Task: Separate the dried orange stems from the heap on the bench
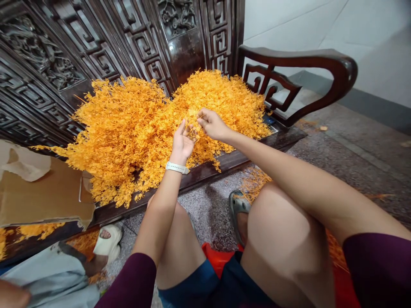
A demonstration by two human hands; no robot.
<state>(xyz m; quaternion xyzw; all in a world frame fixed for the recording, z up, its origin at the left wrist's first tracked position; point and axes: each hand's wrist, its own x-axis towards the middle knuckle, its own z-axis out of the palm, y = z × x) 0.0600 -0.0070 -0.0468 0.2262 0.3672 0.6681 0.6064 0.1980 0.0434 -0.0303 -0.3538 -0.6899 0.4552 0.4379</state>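
Note:
A large heap of orange artificial flower sprigs (115,124) covers the seat of a dark carved wooden bench. In front of the heap, my left hand (183,143) is turned palm up, its fingers curled around a small orange sprig (192,131). My right hand (212,124) comes in from the right, with thumb and forefinger pinched on the upper part of this sprig. Both hands are close together, above the front of the heap. Against the orange behind it, the sprig's outline is hard to make out. A pale watch band (177,167) circles my left wrist.
The bench's carved back (135,38) rises behind the heap, and its curved armrest (298,57) stands at the right. A cardboard box (41,188) sits at the left. Beside it is another person's leg (64,273). Orange scraps (255,182) litter the floor near my foot.

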